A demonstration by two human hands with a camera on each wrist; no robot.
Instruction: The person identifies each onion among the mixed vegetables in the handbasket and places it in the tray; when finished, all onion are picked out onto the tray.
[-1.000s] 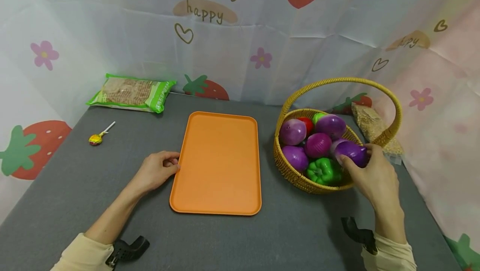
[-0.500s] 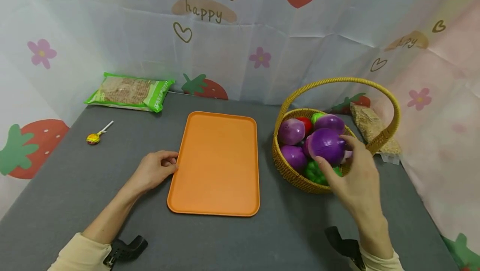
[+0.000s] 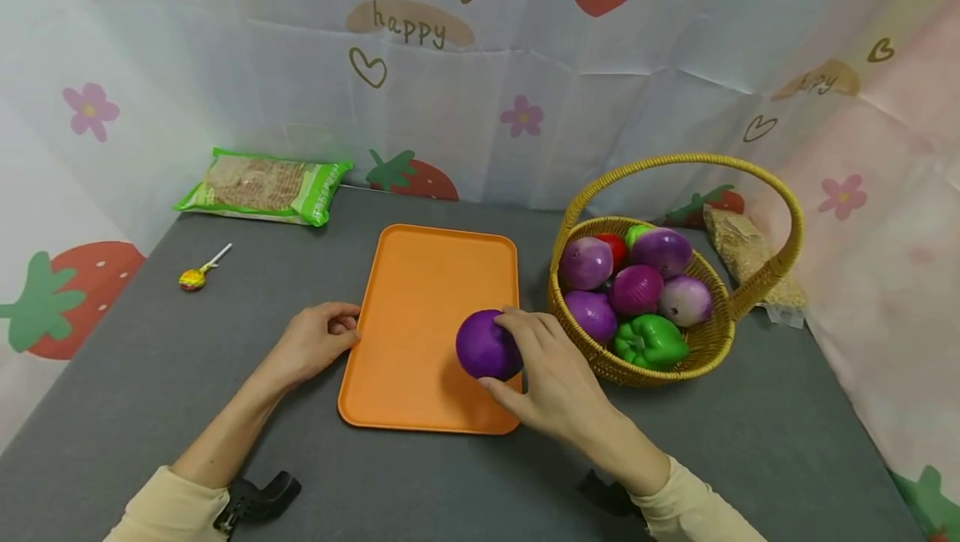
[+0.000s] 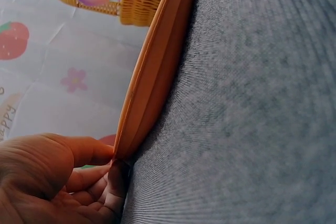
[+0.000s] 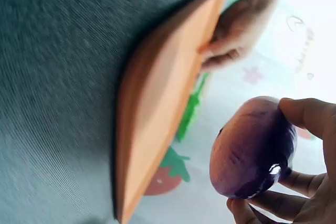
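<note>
Grips purple vegetable [image 3: 484, 347], perhaps onion, above orange tray [image 3: 420, 300] with right hand [image 3: 553, 379]; pinches tray's rim with left hand [image 3: 313, 346].

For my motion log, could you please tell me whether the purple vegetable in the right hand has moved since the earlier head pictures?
Yes: judged against the basket, the purple vegetable has moved left, out of it and over the orange tray.

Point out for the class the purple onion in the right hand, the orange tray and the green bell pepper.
Purple onion [image 5: 252, 148], right wrist view: middle of its smooth side.
Orange tray [image 3: 420, 329], head view: its bare flat floor.
Green bell pepper [image 3: 651, 343], head view: middle of its visible side.
</note>
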